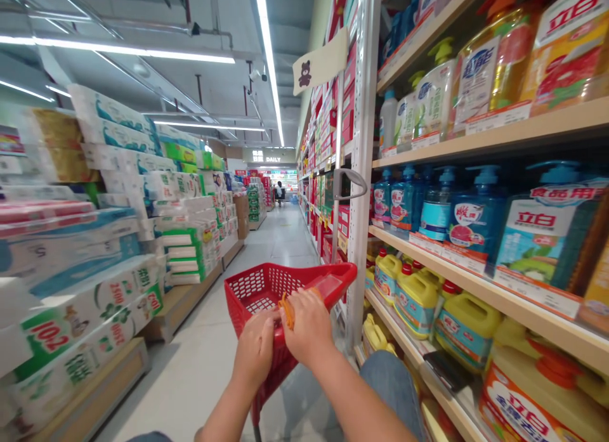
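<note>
A red plastic shopping cart (290, 277) stands in the aisle just in front of me, its basket wall full of small holes. My left hand (255, 347) is closed at the near edge of the cart, fingers curled over its handle. Beside it, my right hand (307, 321) also wraps round the handle, with something orange (286, 312) showing by its thumb and fingers. The two hands nearly touch. No goods are visible in the part of the basket that shows.
Shelves on the right hold blue pump bottles (480, 207) and yellow jugs (416, 299); their post (362, 144) stands close to the cart. Stacked paper packs (90, 321) line the left side. The aisle floor (273, 233) runs ahead towards a distant seated person (280, 191).
</note>
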A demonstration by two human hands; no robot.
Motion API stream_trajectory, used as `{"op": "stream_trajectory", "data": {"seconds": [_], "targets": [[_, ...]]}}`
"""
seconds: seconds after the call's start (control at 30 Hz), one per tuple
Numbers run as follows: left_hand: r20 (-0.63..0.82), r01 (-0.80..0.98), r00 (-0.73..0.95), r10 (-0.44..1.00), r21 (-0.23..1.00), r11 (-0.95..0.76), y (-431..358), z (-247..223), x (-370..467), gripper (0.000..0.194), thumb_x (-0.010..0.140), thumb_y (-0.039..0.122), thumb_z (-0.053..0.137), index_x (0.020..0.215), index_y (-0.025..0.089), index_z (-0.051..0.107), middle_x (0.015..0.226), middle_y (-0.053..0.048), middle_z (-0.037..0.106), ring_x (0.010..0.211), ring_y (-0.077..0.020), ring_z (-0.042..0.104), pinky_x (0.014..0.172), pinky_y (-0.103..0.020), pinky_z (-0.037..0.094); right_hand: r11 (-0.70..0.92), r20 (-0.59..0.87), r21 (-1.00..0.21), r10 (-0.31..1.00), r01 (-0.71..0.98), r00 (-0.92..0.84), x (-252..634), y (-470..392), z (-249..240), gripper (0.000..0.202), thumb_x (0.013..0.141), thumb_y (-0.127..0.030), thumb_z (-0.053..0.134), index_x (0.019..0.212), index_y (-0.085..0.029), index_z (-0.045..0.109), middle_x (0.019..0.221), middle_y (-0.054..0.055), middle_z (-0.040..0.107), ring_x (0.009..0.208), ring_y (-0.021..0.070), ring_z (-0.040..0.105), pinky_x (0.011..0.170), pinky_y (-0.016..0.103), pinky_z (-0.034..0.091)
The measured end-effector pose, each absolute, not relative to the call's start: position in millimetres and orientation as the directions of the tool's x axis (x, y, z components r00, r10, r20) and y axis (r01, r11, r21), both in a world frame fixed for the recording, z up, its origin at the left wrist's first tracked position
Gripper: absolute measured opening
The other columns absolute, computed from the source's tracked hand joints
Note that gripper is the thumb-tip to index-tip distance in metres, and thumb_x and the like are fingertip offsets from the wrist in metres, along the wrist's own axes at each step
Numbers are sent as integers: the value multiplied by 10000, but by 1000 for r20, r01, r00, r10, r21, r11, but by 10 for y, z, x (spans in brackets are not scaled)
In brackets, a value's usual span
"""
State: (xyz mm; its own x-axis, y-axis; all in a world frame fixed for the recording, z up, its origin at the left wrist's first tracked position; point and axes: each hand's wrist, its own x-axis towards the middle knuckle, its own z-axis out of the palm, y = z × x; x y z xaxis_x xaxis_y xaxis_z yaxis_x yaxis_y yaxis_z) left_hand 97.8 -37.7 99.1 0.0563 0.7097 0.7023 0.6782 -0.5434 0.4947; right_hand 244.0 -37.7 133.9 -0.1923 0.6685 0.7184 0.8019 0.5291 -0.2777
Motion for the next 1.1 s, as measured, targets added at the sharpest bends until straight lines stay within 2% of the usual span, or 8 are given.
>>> {"op": "stream_trajectory", "data": {"seconds": [0.17,0.3,0.4,0.63,0.77,0.9,1.0,1.1], "targets": [[636,744,48,770,492,-452,-399,1014,1023,498,952,376,227,748,197,644,754,-86,691,741,-206,628,736,-350,494,628,719,-247,629,738,-295,2444,-485,1297,245,926,-331,456,995,-179,636,979,77,679,975,219,589,964,359,389],[610,700,127,782,504,-507,-336,963,907,491,961,398,252,837,199,684,917,-86,720,908,-203,644,869,-362,487,628,752,-229,600,744,-275,2658,-419,1313,235,934,-298,426,984,-176,620,967,80,664,969,220,572,950,356,379],[635,678,43,771,548,-490,-224,870,890,489,964,389,232,928,191,678,1041,-94,707,1026,-206,624,949,-385,465,547,756,-246,625,800,-194,2624,-414,1318,246,942,-293,409,956,-171,622,925,90,656,953,232,563,948,375,360],[631,799,41,775,445,-405,-141,846,943,481,962,353,212,690,200,578,699,-63,640,712,-200,594,717,-348,471,549,707,-125,634,827,-314,2452,-505,1302,230,901,-357,468,795,-189,585,817,72,627,809,228,536,809,364,365],[615,798,99,782,421,-432,-142,829,906,488,971,357,219,840,187,657,854,-79,702,861,-211,628,829,-369,468,510,704,-153,657,846,-269,2717,-394,1359,252,937,-319,425,798,-191,592,819,62,629,820,208,537,809,331,362],[665,765,17,746,472,-438,-74,736,989,470,973,330,215,1044,166,650,1051,-97,704,1011,-210,620,924,-384,456,407,695,-192,699,893,-170,2675,-359,1401,259,933,-302,432,797,-177,613,815,81,639,830,224,549,844,359,358],[662,819,4,750,428,-382,-39,725,1068,433,955,295,250,906,163,659,915,-102,703,888,-222,626,840,-384,471,392,677,-148,710,908,-196,2433,-422,1380,240,897,-308,476,785,-161,627,808,109,647,819,249,558,841,394,358],[624,865,118,772,317,-388,-35,768,1053,359,927,309,338,767,179,632,802,-90,681,782,-224,605,759,-370,464,439,669,-84,690,894,-276,2312,-472,1350,218,873,-309,495,799,-156,632,805,113,648,796,256,562,818,401,362]]}}
